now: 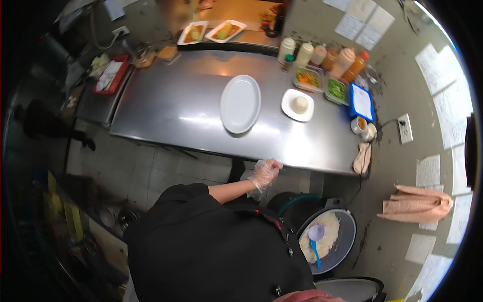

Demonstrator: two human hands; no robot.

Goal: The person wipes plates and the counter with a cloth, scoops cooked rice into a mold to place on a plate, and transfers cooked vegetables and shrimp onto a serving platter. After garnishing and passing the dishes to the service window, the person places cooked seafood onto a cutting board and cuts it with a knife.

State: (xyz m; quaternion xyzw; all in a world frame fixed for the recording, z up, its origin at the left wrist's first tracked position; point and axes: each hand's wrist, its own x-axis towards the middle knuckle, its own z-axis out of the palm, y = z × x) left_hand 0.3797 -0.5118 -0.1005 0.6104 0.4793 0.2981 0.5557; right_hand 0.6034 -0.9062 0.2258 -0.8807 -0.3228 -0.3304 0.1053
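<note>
My left hand (265, 174), in a clear plastic glove, is held at the front edge of the steel table (171, 110). Its fingers are curled together, and whatever they may hold is hidden. My right hand is out of sight. On the table beyond the left hand lies an oval white plate (240, 104) with nothing on it. To its right is a square white plate (289, 111) bearing a round mound of rice (300, 104).
Squeeze bottles (344, 61), a vegetable container (309, 78) and a greens container (336, 89) line the back right. Two filled dishes (226, 31) sit on the pass shelf. A rice pot (350, 241) with a blue-handled scoop (316, 250) stands below right.
</note>
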